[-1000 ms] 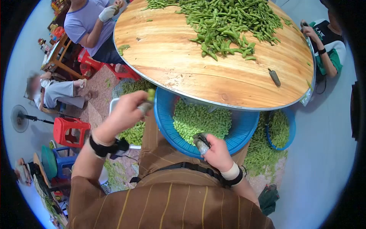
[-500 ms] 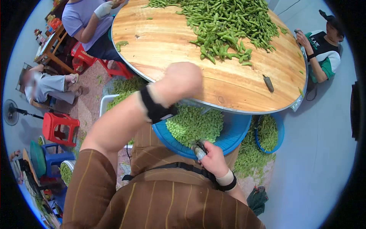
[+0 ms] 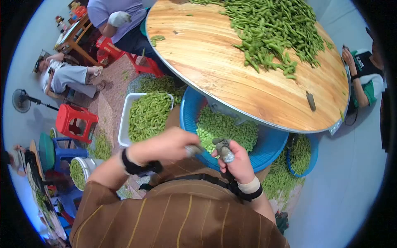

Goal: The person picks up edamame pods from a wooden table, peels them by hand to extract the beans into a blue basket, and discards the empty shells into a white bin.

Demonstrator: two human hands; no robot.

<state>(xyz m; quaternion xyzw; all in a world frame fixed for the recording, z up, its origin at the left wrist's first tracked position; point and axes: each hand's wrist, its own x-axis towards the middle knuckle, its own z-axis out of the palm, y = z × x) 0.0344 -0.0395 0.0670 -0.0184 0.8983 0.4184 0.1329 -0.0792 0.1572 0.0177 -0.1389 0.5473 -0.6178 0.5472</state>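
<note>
My left hand (image 3: 171, 144), blurred by motion, hovers over the near left rim of a blue basket (image 3: 264, 155), its fingers curled together and a grey cover on one fingertip. Whatever it pinches is hidden. My right hand (image 3: 240, 165) is closed in a pinch at the basket's near edge; silver-grey wrapping and dark covers (image 3: 223, 145) sit on its thumb and fingers. I cannot make out what lies between them. Shelled green beans (image 3: 227, 128) fill the basket's bottom below both hands.
A round wooden table (image 3: 231, 91) overhangs the basket, bearing a pile of green pods (image 3: 277, 33) and a dark finger cover (image 3: 310, 101). A white tub (image 3: 124, 124) of pods stands left; a smaller blue basket (image 3: 315, 159) stands right. Red stool (image 3: 76, 122) and other people are around.
My left hand has come down from the table's edge toward my right hand. My right hand stays by the basket, turned slightly. The view has shifted, showing more of the white tub.
</note>
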